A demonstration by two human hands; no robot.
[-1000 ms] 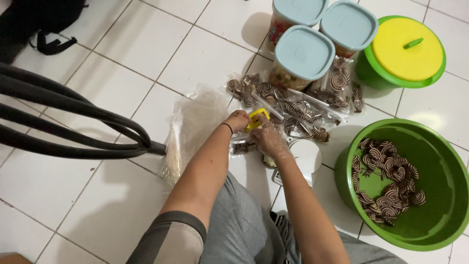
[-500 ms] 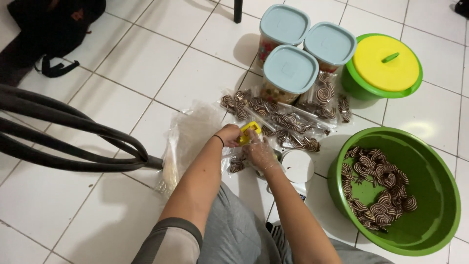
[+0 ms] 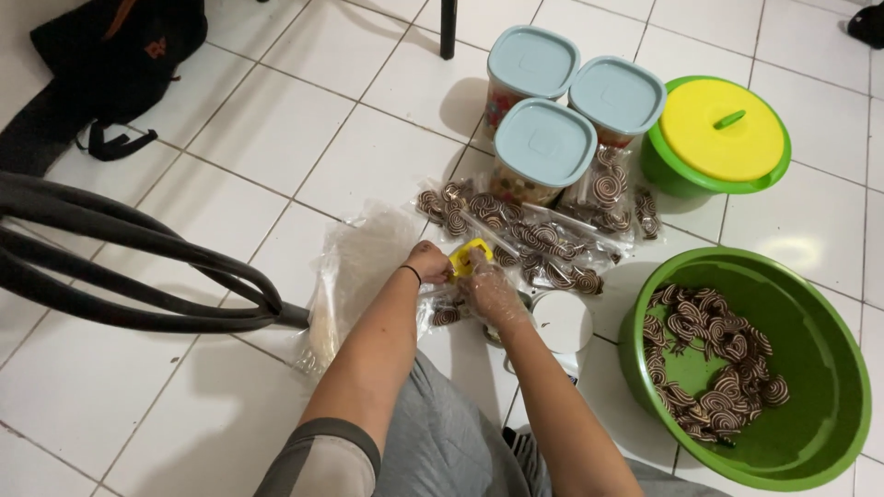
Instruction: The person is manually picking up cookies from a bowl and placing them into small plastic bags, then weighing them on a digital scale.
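Cookie packets (image 3: 534, 241), clear sleeves of brown-and-cream spiral biscuits, lie in a heap on the white tiled floor (image 3: 276, 129), just beyond the person's hands. Largest nearby is the open green basin (image 3: 810, 442) on the right, loose spiral cookies (image 3: 709, 368) piled inside. Farther off sits a green bowl with a yellow lid (image 3: 723, 138), and left of it three blue-lidded jars (image 3: 571, 101) cluster together. Crumpled clear bags (image 3: 354, 276) lie to the left. The left hand (image 3: 429, 262) and the plastic-gloved right hand (image 3: 488, 290) meet, pinching a small yellow tool (image 3: 467, 255) between them.
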